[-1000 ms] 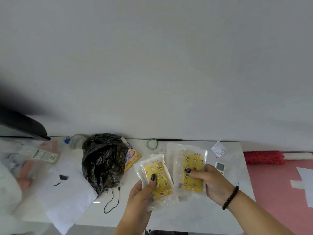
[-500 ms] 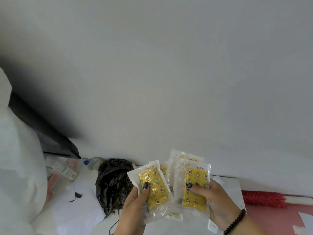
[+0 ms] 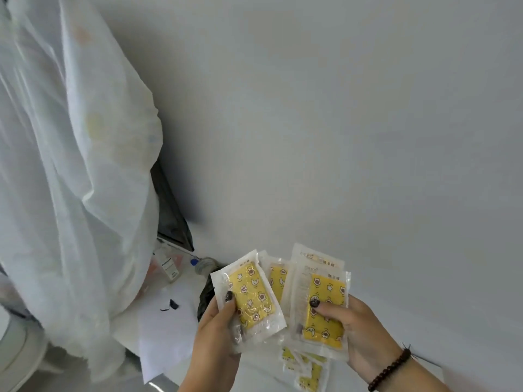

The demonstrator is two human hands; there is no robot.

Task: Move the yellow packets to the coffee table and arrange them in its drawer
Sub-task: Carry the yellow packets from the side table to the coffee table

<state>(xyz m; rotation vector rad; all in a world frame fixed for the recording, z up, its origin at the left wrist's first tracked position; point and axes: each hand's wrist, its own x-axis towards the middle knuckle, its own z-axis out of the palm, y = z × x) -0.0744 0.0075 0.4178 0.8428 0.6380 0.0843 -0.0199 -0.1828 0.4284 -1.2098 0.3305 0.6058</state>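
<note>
Fingers of the left hand [image 3: 218, 339] are closed around 1 yellow patterned packet in a clear plastic wrapper [image 3: 250, 295], the dark-nailed thumb pressed on its face and the remaining fingers hidden behind it. Fingers of the right hand [image 3: 365, 332] are closed on a fanned stack of similar yellow packets [image 3: 322, 304], thumb on the front packet; at least 2 more edges show behind it, though the exact count cannot be told. A dark beaded bracelet [image 3: 390, 370] circles the right wrist. Both bundles are held in the air, just beside each other, above a white table [image 3: 175, 281]. More yellow packets in clear wrappers [image 3: 307, 369] lie on the table below the hands. Further out on the table are a crumpled black plastic bag [image 3: 205, 299], partly hidden by the left hand, a white sheet of paper [image 3: 167, 335], and small boxes and a bottle too blurred to identify. A sheer white curtain [image 3: 70, 165] hangs at the left, against a plain grey wall [image 3: 339, 108]. The coffee table and its drawer are not in view.

Risks, as judged: the wrappers look smooth and slippery, so the fanned stack could slide apart and a rear packet drop in transit, since only the thumb clamps it. The packets on the table could be left behind if not gathered.
</note>
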